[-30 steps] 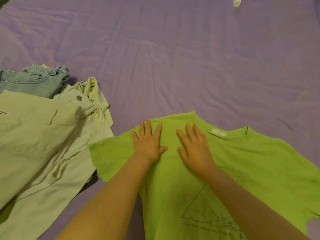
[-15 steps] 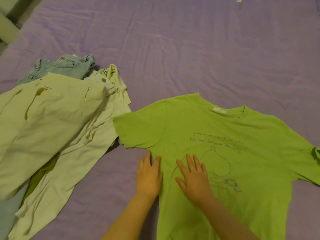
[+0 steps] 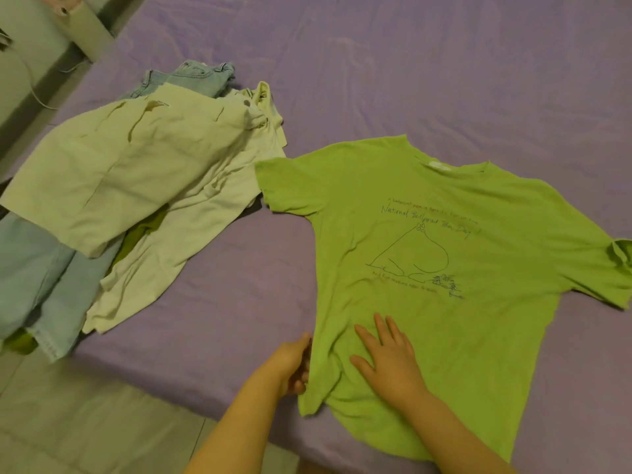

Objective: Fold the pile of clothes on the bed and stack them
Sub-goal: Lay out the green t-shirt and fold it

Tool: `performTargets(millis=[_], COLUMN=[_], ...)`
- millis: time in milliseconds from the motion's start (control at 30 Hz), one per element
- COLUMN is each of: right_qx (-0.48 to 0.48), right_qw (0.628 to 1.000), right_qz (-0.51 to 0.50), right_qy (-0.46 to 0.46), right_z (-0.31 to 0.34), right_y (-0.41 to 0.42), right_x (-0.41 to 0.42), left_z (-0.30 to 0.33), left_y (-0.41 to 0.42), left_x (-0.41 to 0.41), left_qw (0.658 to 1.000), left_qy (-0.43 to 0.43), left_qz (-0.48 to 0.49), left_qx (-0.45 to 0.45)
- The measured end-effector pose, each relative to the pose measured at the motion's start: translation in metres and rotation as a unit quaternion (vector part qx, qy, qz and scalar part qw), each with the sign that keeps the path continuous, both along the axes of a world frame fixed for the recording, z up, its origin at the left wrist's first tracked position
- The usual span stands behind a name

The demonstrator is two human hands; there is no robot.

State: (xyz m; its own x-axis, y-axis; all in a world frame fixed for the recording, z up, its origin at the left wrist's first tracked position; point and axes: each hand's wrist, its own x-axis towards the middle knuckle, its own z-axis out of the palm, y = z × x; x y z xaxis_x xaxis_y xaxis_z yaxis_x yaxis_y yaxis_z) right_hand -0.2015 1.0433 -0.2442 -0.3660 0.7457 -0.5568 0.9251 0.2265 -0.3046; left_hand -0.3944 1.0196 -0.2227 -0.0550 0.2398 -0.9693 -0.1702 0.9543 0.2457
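Note:
A lime green T-shirt [image 3: 444, 241] with a dark line drawing lies spread flat, front up, on the purple bed sheet [image 3: 376, 63]. My right hand [image 3: 390, 360] rests flat on its lower left part, fingers straight. At the shirt's left side edge near the hem, my left hand [image 3: 294, 364] curls its fingers round the fabric edge. A loose pile of clothes [image 3: 136, 186] lies to the left: pale cream garments on top, light blue denim [image 3: 191, 77] behind and below.
The bed's near edge runs across the lower left, with a tiled floor [image 3: 85, 422] below it. A pale wall and a cable [image 3: 30, 87] are at the far left. Bare sheet lies beyond the shirt.
Both hands slid down the shirt from the collar to the hem, smoothing it. The left hand moved off the front and now grips the shirt's left edge.

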Motion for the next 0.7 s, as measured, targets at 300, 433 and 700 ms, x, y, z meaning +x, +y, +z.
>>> performTargets(millis=[300, 433, 700], right_qx=[-0.006, 0.015, 0.031], right_qw=[0.998, 0.994, 0.97], right_qz=[-0.021, -0.054, -0.19], right_qy=[0.067, 0.09, 0.15], right_z=[0.01, 0.002, 0.0], right_y=[-0.059, -0.07, -0.08], right_x=[-0.01, 0.004, 0.005], left_z=[0.017, 0.006, -0.001], left_y=[-0.052, -0.065, -0.073], left_x=[0.028, 0.027, 0.008], left_qw=[0.98, 0.977, 0.967], left_qy=[0.071, 0.096, 0.113], left_qz=[-0.081, -0.025, 0.034], left_qx=[0.165, 0.187, 0.225])
